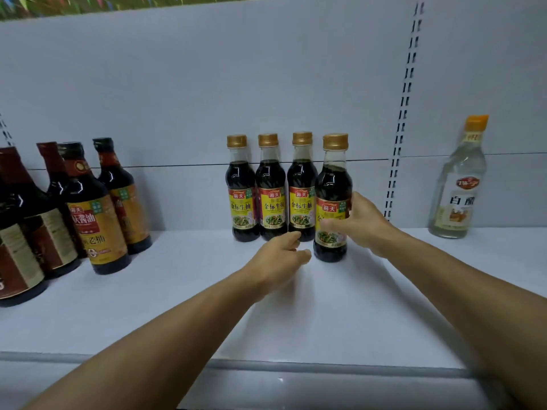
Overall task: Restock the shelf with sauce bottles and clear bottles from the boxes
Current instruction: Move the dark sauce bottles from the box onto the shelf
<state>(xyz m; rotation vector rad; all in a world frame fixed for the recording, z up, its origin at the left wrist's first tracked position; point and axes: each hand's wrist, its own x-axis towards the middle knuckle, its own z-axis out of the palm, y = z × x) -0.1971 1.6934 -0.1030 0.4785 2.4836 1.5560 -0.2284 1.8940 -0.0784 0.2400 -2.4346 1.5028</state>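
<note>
Glass and gloss fill my view: four small dark sauce bottles with gold screw caps stand on the smooth white shelf. Three of them line up touching the pale back panel; the fourth bottle stands just in front of that row at its right end. My right hand wraps this fourth bottle at the label, thumb across the front and fingers round the far side, so that grip is clamped on it. My left hand hovers just left of the bottle's base with fingers loosely curled and apart, holding nothing.

The yellow-and-red labels read 海天 and 金标生抽, above a picture of green vegetables.

At the left stands a cluster of larger dark brown bottles with maroon and black caps; one gold label shows 海天 and 酱油. Well to the right, past a slotted metal upright, a clear bottle with an orange cap reads 白醋. Nothing stands between my hands and the row.
</note>
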